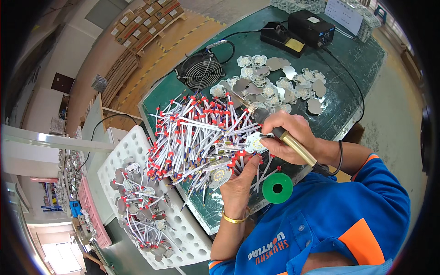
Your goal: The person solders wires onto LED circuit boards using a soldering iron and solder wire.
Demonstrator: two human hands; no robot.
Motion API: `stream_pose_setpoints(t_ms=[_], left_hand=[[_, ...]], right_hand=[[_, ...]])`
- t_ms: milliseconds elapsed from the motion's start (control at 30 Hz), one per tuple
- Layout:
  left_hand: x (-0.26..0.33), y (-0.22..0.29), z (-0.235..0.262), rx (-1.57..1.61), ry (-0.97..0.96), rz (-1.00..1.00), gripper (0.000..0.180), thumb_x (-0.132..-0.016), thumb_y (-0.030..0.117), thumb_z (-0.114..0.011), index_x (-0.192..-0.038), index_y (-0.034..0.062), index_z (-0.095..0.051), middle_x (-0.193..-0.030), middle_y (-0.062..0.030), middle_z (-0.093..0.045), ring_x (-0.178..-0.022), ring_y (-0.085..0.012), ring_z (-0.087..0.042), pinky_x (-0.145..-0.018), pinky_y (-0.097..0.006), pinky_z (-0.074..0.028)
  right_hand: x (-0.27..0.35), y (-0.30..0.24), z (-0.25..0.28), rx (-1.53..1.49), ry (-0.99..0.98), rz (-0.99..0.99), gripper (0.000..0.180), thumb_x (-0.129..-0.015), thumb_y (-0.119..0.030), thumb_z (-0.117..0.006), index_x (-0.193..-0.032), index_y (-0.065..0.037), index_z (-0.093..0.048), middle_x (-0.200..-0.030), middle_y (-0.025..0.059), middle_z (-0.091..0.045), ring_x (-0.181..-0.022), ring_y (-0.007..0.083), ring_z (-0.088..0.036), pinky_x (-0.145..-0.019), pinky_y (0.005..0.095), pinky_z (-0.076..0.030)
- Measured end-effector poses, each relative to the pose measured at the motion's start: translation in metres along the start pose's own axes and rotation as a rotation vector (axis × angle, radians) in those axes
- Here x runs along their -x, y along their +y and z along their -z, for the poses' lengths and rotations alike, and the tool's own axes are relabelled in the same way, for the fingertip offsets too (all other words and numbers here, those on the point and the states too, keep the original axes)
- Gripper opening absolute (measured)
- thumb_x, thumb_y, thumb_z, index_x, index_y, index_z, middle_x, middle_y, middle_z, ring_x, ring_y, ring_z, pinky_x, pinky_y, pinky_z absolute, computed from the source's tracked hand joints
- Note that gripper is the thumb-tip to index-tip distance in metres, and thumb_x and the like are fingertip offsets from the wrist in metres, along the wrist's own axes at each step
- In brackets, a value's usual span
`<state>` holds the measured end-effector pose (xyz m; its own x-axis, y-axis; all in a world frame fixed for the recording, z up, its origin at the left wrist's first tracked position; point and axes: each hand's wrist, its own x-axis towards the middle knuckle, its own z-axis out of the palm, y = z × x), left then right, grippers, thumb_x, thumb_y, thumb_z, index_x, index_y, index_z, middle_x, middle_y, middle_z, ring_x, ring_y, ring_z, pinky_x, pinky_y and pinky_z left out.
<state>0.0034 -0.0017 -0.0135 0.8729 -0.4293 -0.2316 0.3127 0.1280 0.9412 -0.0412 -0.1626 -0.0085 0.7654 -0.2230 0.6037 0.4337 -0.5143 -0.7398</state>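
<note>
One green plastic solder spool [277,188] is seen nearest, at the edge of the green workbench [357,59]. The left hand [240,183] is pressed, fingers together, on one small round white LED board [255,144] (wires attached), and one brass-handled soldering iron [279,133] is gripped by the right hand [286,137]. Farther off stand one black fan [200,71] and one black soldering station [311,27].

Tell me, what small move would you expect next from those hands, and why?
Probably lowering the soldering iron tip onto the small LED board. The right hand grips the iron just above that board, and the left hand steadies the board among the red-tipped white wires, near the green solder spool.
</note>
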Motion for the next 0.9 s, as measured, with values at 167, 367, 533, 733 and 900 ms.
stream_pose_setpoints(t_ms=[167,367,533,733,900], left_hand=[[-0.002,0.001,0.001,-0.030,0.002,0.020,0.019,-0.072,-0.001,-0.071,-0.088,0.0023,-0.061,-0.078,-0.0028,-0.062,-0.065,-0.0087,-0.056,-0.058,-0.020,-0.045],[-0.004,0.001,0.006,-0.064,-0.004,0.041,0.016,-0.072,0.003,-0.071,-0.085,0.0021,-0.061,-0.077,-0.0022,-0.061,-0.066,-0.0090,-0.056,-0.063,-0.021,-0.046],[-0.007,0.001,0.010,-0.102,-0.024,0.032,0.014,-0.072,0.004,-0.071,-0.081,0.0024,-0.061,-0.074,-0.0006,-0.059,-0.064,-0.0078,-0.053,-0.060,-0.021,-0.044],[-0.004,-0.001,0.010,-0.116,-0.024,0.025,0.011,-0.072,0.002,-0.069,-0.078,0.0025,-0.060,-0.072,-0.0002,-0.058,-0.062,-0.0069,-0.051,-0.058,-0.021,-0.042],[0.001,0.003,0.004,-0.076,-0.006,0.030,0.011,-0.073,0.001,-0.068,-0.082,0.0015,-0.061,-0.075,-0.0026,-0.061,-0.063,-0.0082,-0.054,-0.059,-0.021,-0.043]], right_hand=[[0.000,-0.001,-0.001,-0.018,-0.025,-0.032,0.028,-0.068,0.004,-0.065,-0.089,-0.006,-0.049,-0.077,0.0067,-0.056,-0.063,0.0217,-0.057,-0.055,0.0298,-0.045],[0.001,0.002,-0.004,-0.022,-0.002,0.057,0.028,-0.068,0.003,-0.065,-0.089,-0.006,-0.050,-0.079,0.0072,-0.058,-0.065,0.0225,-0.059,-0.056,0.0296,-0.046],[0.001,0.004,-0.003,0.016,-0.056,0.056,0.029,-0.067,0.003,-0.066,-0.089,-0.006,-0.051,-0.079,0.0065,-0.059,-0.066,0.0237,-0.060,-0.056,0.0305,-0.047],[0.000,0.004,-0.002,-0.008,-0.115,0.108,0.027,-0.068,0.001,-0.066,-0.089,-0.006,-0.051,-0.080,0.0069,-0.060,-0.067,0.0245,-0.061,-0.055,0.0314,-0.048],[0.003,0.003,-0.002,0.003,-0.077,0.086,0.026,-0.069,-0.001,-0.066,-0.090,-0.006,-0.051,-0.080,0.0069,-0.060,-0.065,0.0255,-0.061,-0.057,0.0312,-0.048]])
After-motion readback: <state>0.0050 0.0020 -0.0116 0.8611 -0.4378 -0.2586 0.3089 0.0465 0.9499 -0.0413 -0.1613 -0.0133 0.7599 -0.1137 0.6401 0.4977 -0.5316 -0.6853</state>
